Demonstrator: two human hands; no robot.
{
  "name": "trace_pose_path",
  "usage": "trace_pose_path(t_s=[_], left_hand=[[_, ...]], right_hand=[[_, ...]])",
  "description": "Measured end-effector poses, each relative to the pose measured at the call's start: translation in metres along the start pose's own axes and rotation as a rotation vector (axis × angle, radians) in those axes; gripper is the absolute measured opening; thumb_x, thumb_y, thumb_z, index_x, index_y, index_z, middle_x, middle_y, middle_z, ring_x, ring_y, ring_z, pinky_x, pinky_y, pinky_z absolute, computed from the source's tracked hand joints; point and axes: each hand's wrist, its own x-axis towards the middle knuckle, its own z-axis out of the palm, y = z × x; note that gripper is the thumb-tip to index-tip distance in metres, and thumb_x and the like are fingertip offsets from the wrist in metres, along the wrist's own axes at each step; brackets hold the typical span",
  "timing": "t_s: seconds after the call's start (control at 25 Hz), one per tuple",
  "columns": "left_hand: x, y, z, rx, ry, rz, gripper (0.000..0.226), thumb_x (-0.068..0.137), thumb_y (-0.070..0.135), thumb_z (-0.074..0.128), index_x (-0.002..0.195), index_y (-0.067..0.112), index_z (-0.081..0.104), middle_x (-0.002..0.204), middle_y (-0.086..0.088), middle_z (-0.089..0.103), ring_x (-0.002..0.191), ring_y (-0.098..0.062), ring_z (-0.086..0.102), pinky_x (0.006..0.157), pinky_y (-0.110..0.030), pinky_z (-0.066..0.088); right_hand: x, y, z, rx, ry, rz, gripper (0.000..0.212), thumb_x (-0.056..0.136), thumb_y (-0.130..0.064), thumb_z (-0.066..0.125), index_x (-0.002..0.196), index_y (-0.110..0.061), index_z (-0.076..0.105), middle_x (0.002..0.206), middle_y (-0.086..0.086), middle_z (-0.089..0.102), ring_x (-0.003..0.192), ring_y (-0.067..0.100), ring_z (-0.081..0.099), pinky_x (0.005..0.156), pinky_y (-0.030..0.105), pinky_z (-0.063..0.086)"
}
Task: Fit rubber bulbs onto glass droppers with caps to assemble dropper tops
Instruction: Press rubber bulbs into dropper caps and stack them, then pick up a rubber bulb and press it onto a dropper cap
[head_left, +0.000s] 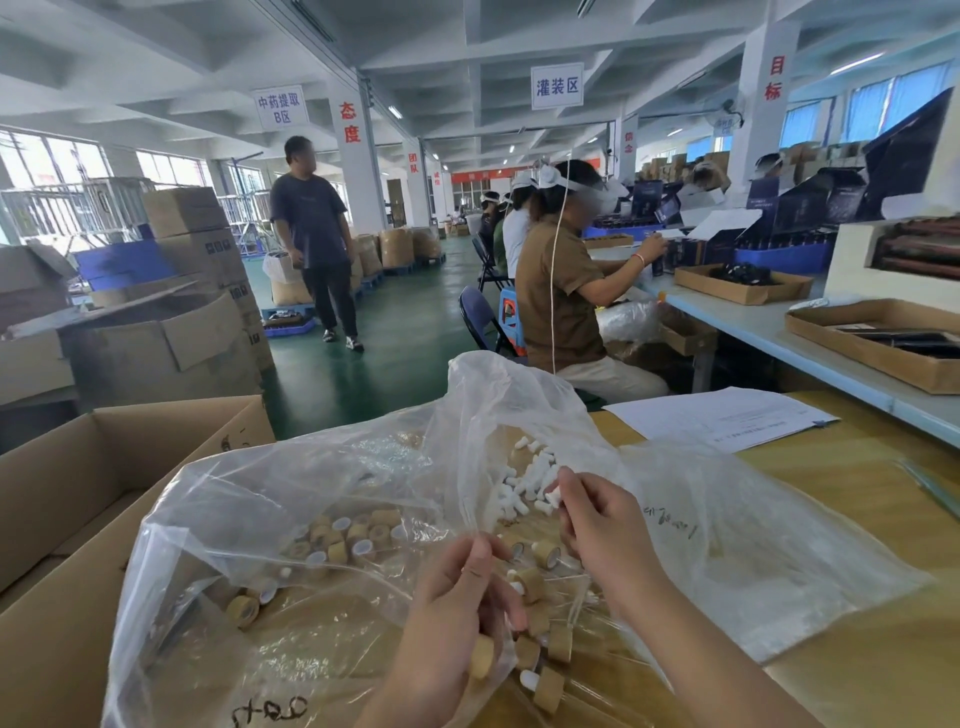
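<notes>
While our right hand (597, 525) pinches a white rubber bulb (554, 497) beside the bulb pile (524, 475) inside the clear bag (291, 467), our left hand (457, 608) curls its fingers round a tan cap (481, 663); we should seat the bulb squarely in the cap and push straight, not slanted.

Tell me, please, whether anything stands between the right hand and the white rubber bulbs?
Nothing visible does: the right hand's fingers already pinch one white bulb at the near edge of the loose pile of bulbs.
</notes>
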Motion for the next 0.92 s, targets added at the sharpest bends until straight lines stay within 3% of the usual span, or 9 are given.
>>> trace_pose_path(t_s=[0.2,0.36,0.48,0.6,0.8,0.92], left_hand=[[-0.002,-0.001,0.000,0.007,-0.076,-0.021,0.042,0.092,0.036,0.037,0.085,0.002,0.060,0.045,-0.015,0.045,0.027,-0.016,0.034,0.031,-0.018,0.026],[-0.001,-0.002,-0.001,0.100,-0.172,-0.054,0.029,0.086,0.028,0.050,0.090,0.009,0.072,0.053,-0.020,0.052,0.029,-0.019,0.040,0.032,-0.019,0.031],[-0.001,0.000,-0.002,0.200,-0.241,0.037,0.020,0.089,0.027,0.059,0.094,0.017,0.076,0.049,-0.016,0.059,0.037,-0.016,0.045,0.041,-0.019,0.034],[-0.001,-0.003,-0.002,0.202,-0.221,0.058,0.026,0.083,0.031,0.058,0.095,0.016,0.076,0.040,-0.011,0.051,0.035,-0.016,0.043,0.047,-0.024,0.033],[0.000,-0.006,-0.002,0.209,-0.170,0.080,0.023,0.089,0.032,0.060,0.093,0.016,0.076,0.036,-0.004,0.047,0.033,-0.014,0.038,0.050,-0.024,0.035],[0.000,-0.008,-0.003,0.240,-0.222,0.098,0.029,0.086,0.033,0.058,0.094,0.011,0.075,0.036,-0.004,0.046,0.032,-0.014,0.037,0.048,-0.022,0.035]], right_hand=[[-0.014,-0.006,-0.001,0.353,-0.072,0.187,0.039,0.099,-0.029,0.049,0.066,-0.018,0.067,0.055,0.002,0.049,0.043,0.012,0.040,0.044,0.022,0.033],[-0.017,-0.006,0.003,0.445,-0.127,0.228,0.035,0.098,-0.032,0.051,0.075,-0.013,0.069,0.058,0.005,0.050,0.044,0.014,0.040,0.046,0.025,0.033],[-0.016,-0.008,0.003,0.428,-0.146,0.217,0.039,0.098,-0.035,0.050,0.069,-0.018,0.069,0.057,0.003,0.050,0.044,0.013,0.039,0.045,0.023,0.033],[-0.017,-0.006,0.004,0.377,-0.158,0.205,0.042,0.098,-0.037,0.048,0.064,-0.022,0.067,0.055,0.000,0.047,0.043,0.012,0.037,0.044,0.022,0.031],[-0.014,-0.001,0.001,0.334,-0.094,0.191,0.039,0.099,-0.037,0.046,0.075,-0.008,0.059,0.055,0.001,0.045,0.044,0.011,0.038,0.045,0.021,0.035],[-0.016,0.000,0.001,0.244,-0.149,0.174,0.041,0.098,-0.036,0.048,0.078,-0.002,0.060,0.055,0.003,0.047,0.045,0.012,0.042,0.047,0.022,0.039]])
